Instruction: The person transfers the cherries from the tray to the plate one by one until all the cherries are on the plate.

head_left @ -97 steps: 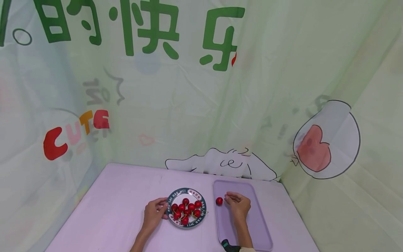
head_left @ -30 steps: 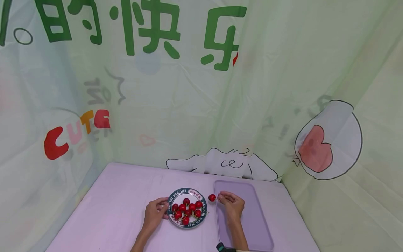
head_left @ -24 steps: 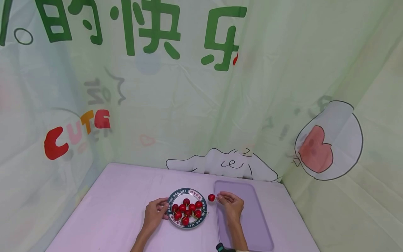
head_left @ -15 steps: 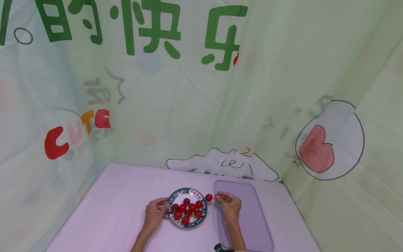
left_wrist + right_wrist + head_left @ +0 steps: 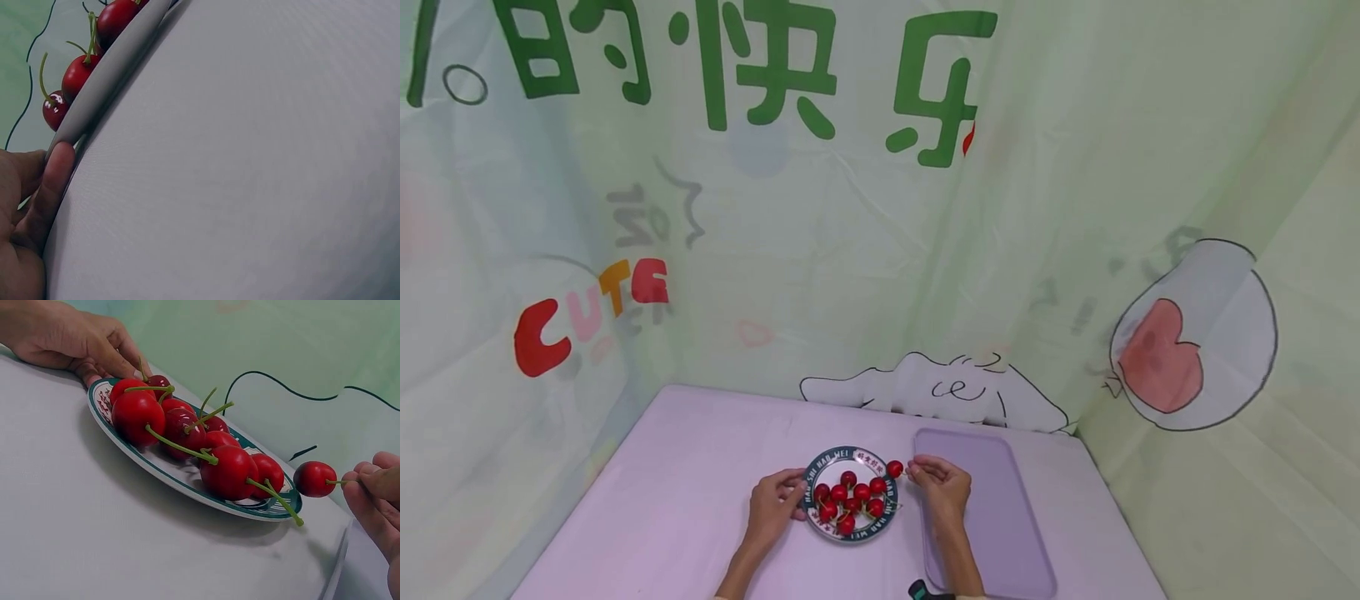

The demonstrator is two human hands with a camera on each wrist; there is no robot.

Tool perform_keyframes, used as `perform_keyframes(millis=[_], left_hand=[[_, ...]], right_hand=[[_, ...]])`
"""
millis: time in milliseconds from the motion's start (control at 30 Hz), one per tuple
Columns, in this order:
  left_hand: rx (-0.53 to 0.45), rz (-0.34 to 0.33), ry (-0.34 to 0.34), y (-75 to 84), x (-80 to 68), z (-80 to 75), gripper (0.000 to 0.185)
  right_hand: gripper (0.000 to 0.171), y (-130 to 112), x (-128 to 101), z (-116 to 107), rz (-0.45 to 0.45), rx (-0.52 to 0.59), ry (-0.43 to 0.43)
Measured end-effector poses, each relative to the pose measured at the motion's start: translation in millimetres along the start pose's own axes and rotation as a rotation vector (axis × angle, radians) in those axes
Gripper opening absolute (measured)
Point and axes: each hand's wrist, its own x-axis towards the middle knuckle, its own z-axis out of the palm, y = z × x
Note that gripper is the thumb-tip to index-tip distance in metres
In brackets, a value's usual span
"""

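Observation:
A round plate (image 5: 820, 473) with a dark green patterned rim holds several red cherries (image 5: 852, 500) with green stems. My left hand (image 5: 772, 504) grips the plate's left rim (image 5: 99, 403), fingers curled on it (image 5: 53, 181). My right hand (image 5: 938, 486) pinches the stem of a single cherry (image 5: 894, 468), which hangs just over the plate's right rim (image 5: 314, 479). In the right wrist view the fingertips (image 5: 375, 481) close on the thin stem.
A lilac tray (image 5: 1000, 517) lies right of the plate, under my right forearm. The table (image 5: 685, 467) wears a lilac cloth. Green printed fabric (image 5: 850, 250) hangs close behind and on both sides. A dark wrist device (image 5: 921, 592) shows at the bottom edge.
My right hand carried the single cherry leftward, from over the tray's left part to the plate's right rim. The left hand stayed on the plate.

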Motion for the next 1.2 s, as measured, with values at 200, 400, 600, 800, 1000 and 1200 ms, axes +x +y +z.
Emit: perform_keyframes(millis=[200,400,600,800,1000,1200], left_hand=[[0.010,0.005,-0.010,-2.1,3.3,0.7,0.032],[0.006,-0.010,-0.015,-5.1,4.5,1.4,0.032],[0.009,-0.010,-0.009,-3.4,3.6,1.0,0.033],[0.009,-0.004,-0.001,-0.8,3.5,1.0,0.032],[0.010,0.006,-0.008,-1.3,2.3,0.8,0.033],[0.010,-0.014,-0.008,-3.2,3.8,0.6,0.033]], right_hand=[[0.018,6.1,4.9,5.9,-0.003,-0.002,-0.007],[0.019,5.7,4.5,9.9,-0.008,0.031,-0.041],[0.018,-0.5,0.2,16.9,-0.019,0.007,-0.081],[0.020,-4.3,-3.1,24.6,-0.016,-0.026,-0.122],[0.019,-2.5,-6.0,29.6,-0.020,-0.056,-0.154],[0.019,-3.3,-8.7,32.2,-0.012,-0.056,-0.173]])
